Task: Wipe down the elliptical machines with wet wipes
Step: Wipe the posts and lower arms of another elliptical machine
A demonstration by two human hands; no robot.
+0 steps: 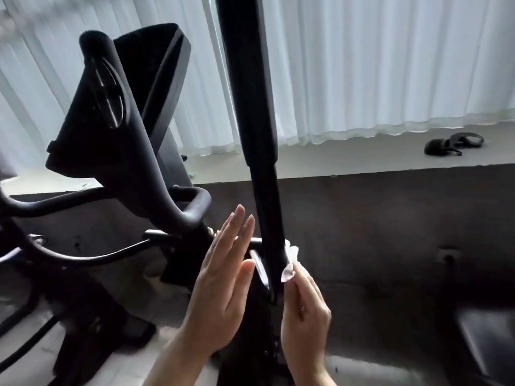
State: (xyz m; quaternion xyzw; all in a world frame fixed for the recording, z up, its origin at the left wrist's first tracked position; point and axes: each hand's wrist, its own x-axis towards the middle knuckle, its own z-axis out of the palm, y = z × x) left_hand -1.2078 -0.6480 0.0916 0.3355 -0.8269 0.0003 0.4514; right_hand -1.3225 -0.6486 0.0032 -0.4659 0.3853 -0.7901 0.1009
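Against the upright handlebar [259, 190], my right hand [303, 310] pinches the wipe [291, 259]; my left hand [223, 277] hovers flat-fingered, empty, beside it.

Two hands [220, 280], one wipe [291, 253]

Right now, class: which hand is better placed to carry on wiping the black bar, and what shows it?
The right hand. It pinches the wipe against the bar. The left hand is open and flat beside the bar, holding nothing.
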